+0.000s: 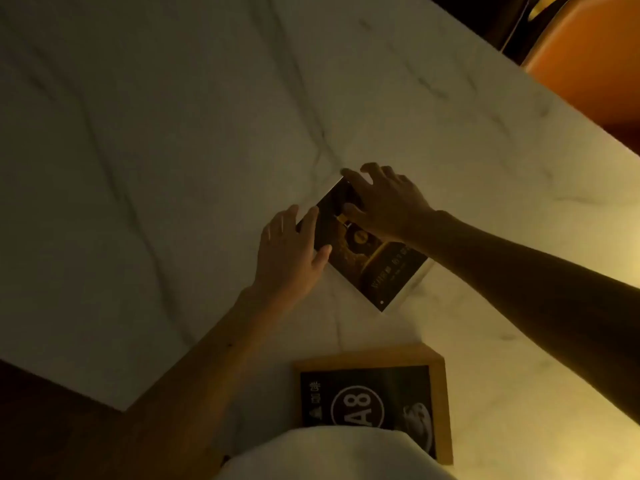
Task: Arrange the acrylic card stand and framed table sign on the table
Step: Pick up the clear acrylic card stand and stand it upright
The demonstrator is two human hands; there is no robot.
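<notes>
The acrylic card stand [375, 268], holding a dark card with gold print, rests tilted on the white marble table [173, 150] near its middle. My left hand [291, 251] grips the stand's left edge, thumb on the card face. Over the stand's upper corner, my right hand [384, 199] holds it with fingers spread and thumb pressed on the front. The framed table sign [440, 393], a wooden frame around a black card marked "A8", lies flat close to me, partly hidden by my white clothing.
An orange chair [595, 60] stands past the table's far right edge. Dark floor [52, 427] shows beyond the table corner at lower left. Broad bare marble stretches to the left and far side of the stand.
</notes>
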